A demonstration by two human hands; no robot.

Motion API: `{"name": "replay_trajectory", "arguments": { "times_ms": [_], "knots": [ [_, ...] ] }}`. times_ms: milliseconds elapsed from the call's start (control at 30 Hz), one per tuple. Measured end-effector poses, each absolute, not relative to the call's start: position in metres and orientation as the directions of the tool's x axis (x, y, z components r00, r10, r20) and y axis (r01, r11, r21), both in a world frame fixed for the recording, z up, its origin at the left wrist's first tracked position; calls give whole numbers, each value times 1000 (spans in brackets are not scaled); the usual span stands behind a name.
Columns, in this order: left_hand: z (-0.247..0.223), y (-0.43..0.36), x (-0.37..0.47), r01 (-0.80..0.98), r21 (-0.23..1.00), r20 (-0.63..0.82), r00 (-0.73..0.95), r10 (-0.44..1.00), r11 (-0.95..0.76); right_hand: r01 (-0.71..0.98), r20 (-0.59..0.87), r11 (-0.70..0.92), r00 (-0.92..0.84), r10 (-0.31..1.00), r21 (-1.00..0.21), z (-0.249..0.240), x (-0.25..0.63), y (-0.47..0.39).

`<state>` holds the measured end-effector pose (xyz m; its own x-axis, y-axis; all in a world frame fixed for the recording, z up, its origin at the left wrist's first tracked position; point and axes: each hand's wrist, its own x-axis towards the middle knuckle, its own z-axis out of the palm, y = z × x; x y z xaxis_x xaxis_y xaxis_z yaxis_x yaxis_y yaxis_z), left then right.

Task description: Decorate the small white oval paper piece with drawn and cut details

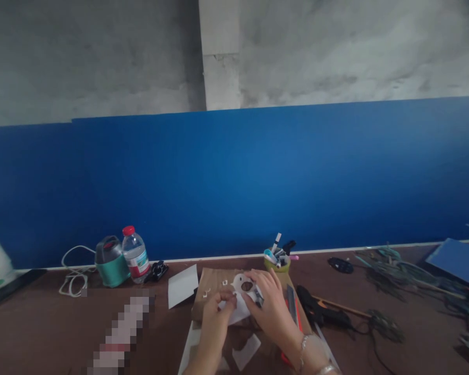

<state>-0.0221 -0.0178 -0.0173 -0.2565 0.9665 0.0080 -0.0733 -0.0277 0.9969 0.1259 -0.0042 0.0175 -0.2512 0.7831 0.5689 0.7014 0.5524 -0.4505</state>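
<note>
Through my remote head view, the brown table (pixel 54 328) carried cardboard (pixel 211 277) toward its back edge; above the cardboard's back half, the right hand (pixel 272 307) and left hand (pixel 218 312) both gripped a white paper cutout (pixel 237 282).

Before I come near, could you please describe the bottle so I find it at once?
Below the blue wall panel is the brown desk. At its back left, the clear bottle stands beside a teal-and-grey container; the bottle's red cap sets it apart.
</note>
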Motion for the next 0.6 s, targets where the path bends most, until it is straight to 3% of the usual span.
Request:
{"name": "replay_trajectory", "arguments": {
  "times_ms": [367, 600],
  "knots": [
    [-26, -14, -21, -197, 980, -79, -239, 968, 31, 676, 608, 602, -280, 743, -424, 11, 126, -2],
    [-26, -12, -22, -186, 982, -23, -266, 964, -27, 660, 626, 637, -313, 715, -398, 11, 127, 0]
  ]
}}
